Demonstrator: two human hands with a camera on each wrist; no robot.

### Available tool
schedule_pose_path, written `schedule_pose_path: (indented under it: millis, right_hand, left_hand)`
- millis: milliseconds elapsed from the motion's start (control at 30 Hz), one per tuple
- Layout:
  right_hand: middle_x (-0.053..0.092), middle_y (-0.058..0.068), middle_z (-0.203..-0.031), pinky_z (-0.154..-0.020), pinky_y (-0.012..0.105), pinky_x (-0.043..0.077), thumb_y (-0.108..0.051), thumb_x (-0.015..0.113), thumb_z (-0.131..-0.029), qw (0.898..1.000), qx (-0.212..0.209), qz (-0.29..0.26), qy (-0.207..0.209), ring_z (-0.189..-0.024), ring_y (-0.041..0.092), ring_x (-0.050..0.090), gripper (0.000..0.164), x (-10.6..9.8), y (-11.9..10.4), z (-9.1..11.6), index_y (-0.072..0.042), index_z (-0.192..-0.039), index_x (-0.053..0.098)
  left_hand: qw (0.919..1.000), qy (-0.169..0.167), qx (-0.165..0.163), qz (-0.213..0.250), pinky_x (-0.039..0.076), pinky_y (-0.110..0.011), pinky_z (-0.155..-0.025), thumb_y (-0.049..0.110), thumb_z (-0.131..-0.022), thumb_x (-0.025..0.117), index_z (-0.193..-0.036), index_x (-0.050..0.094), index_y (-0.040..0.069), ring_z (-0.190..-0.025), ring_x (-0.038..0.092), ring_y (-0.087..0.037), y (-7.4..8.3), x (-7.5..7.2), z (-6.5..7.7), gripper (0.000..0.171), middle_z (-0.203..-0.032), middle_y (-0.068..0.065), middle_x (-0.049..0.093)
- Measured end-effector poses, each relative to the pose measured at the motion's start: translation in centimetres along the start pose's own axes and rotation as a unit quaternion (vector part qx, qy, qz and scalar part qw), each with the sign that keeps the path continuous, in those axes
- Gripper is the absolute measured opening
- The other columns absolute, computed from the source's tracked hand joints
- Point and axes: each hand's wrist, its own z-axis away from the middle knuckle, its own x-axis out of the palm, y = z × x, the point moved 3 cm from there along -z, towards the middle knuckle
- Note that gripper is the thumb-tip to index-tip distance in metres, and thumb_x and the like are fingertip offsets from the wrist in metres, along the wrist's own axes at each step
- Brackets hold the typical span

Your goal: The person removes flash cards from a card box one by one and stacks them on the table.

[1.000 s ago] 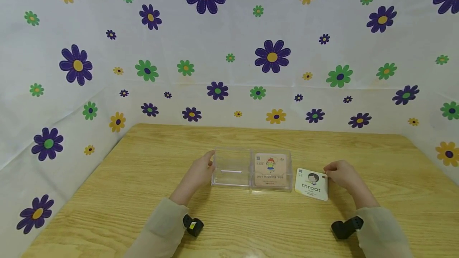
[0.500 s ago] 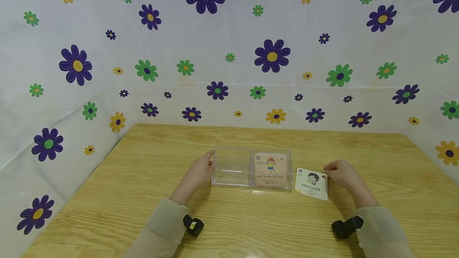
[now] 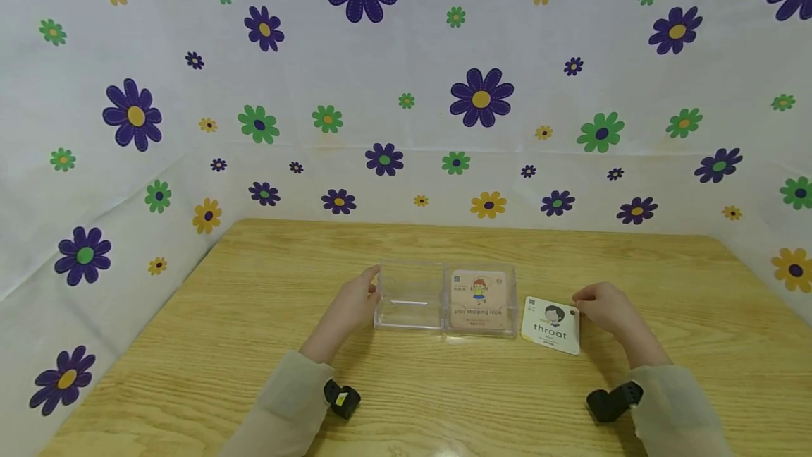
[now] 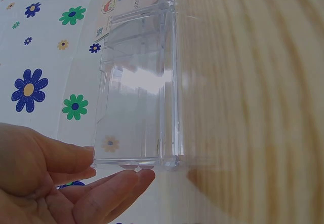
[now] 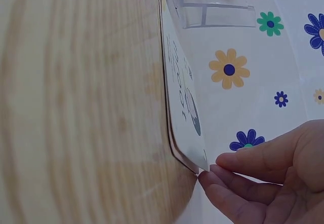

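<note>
A clear plastic box (image 3: 414, 293) with two compartments lies at the middle of the wooden table. Its right compartment holds a "play skipping rope" card (image 3: 478, 299); the left one shows bare plastic. My left hand (image 3: 352, 306) touches the box's left end: in the left wrist view the thumb is at the rim and the extended fingers lie against the end wall. To the right of the box lies a square "throat" card (image 3: 550, 326), with what looks like another layer beneath. My right hand (image 3: 604, 312) has its fingertips at that card's right corner, the thumb slightly apart from it.
The wood-grain table (image 3: 444, 400) ends at a white cloth (image 3: 406, 55) printed with flowers, behind and at the sides. Black cameras, one on the left wrist (image 3: 342, 399) and one on the right wrist (image 3: 614, 402), sit below long pale sleeves.
</note>
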Motion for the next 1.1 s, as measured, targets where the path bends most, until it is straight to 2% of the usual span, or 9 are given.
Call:
schedule_pose_path:
  millis: [400, 633, 867, 1100]
  right_hand:
    - [0.056, 0.026, -0.094, -0.068, 0.040, 0.043, -0.002, 0.046, -0.086, 1.000, -0.009, 0.011, 0.001, -0.080, 0.028, 0.052, 0.028, -0.2, -0.1, 0.1, 0.017, -0.104, 0.053]
    - [0.054, 0.029, -0.099, -0.070, 0.043, 0.043, -0.006, 0.046, -0.088, 1.000, -0.010, 0.018, 0.010, -0.083, 0.033, 0.051, 0.030, -0.5, -0.5, 0.4, 0.017, -0.106, 0.052]
    - [0.053, 0.031, -0.103, -0.072, 0.045, 0.044, -0.014, 0.049, -0.089, 0.999, -0.031, 0.011, 0.038, -0.089, 0.039, 0.052, 0.036, -0.9, -1.6, 0.8, 0.016, -0.108, 0.051]
    - [0.055, 0.027, -0.105, -0.075, 0.043, 0.044, -0.019, 0.052, -0.089, 0.998, -0.038, 0.000, 0.055, -0.092, 0.036, 0.052, 0.038, -1.0, -3.5, 1.3, 0.012, -0.112, 0.051]
  left_hand:
    - [1.0000, 0.000, -0.002, 0.001, 0.045, -0.040, -0.074, 0.006, -0.092, 0.044, -0.134, 0.031, -0.003, -0.096, 0.055, -0.033, 0.0, 0.0, 0.0, 0.045, -0.112, -0.026, 0.052]
    - [1.0000, -0.003, -0.006, 0.006, 0.045, -0.040, -0.075, 0.006, -0.092, 0.044, -0.135, 0.029, -0.002, -0.097, 0.054, -0.033, 0.0, -0.1, 0.0, 0.046, -0.114, -0.026, 0.052]
    - [0.9999, -0.003, -0.011, 0.008, 0.045, -0.040, -0.074, 0.007, -0.093, 0.044, -0.136, 0.028, -0.001, -0.097, 0.054, -0.033, -0.1, -0.1, -0.1, 0.047, -0.114, -0.025, 0.052]
    - [0.9998, -0.007, -0.016, 0.011, 0.045, -0.038, -0.071, 0.007, -0.093, 0.044, -0.136, 0.028, 0.000, -0.097, 0.054, -0.032, -0.1, 0.0, -0.1, 0.047, -0.115, -0.025, 0.051]
